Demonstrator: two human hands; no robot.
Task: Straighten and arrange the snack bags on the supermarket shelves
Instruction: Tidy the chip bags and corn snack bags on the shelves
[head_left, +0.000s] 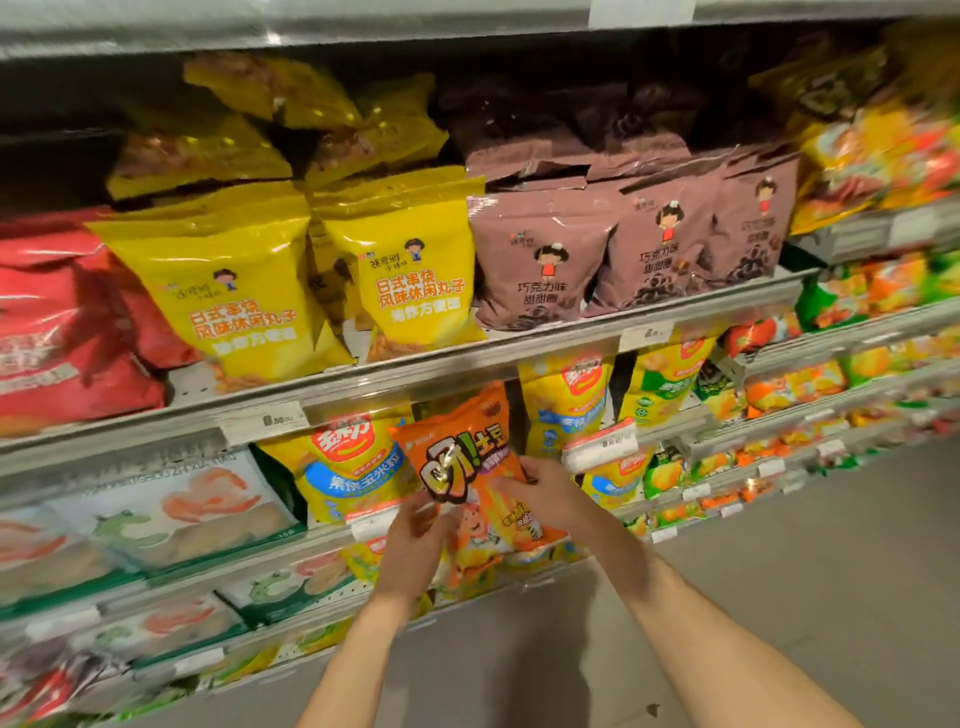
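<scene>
- An orange snack bag (470, 467) is held in front of the second shelf from the top in view, tilted, with its upper edge leaning toward the back and to the right.
- The bag is gripped by both hands: the left hand (415, 540) is closed on its lower left corner, and the right hand (545, 493) is closed on its right edge, with the fingers (511, 486) laid across the front.
- Just behind the bag, on its left, a yellow corn snack bag (353, 467) is seen standing upright, and further yellow bags (566, 405) stand to the right.
- A price tag (600, 444) on the shelf rail is very near the right hand.
- On the shelf above, yellow bags with red letters (415, 280) and brown chocolate bags (535, 260) are arranged in rows; red bags (57, 332) lie further left.
- The picture is blurred at its edges, so the lower shelves cannot be read well.
- It is judged that the orange bag is being set into its row, not yet placed.
- If the bag is pushed in while tilted, the neighbouring yellow corn snack bag may be knocked over.
- The price tag could be caught by the right hand and pulled off the rail.
- A too strong squeeze may crush the contents.
</scene>
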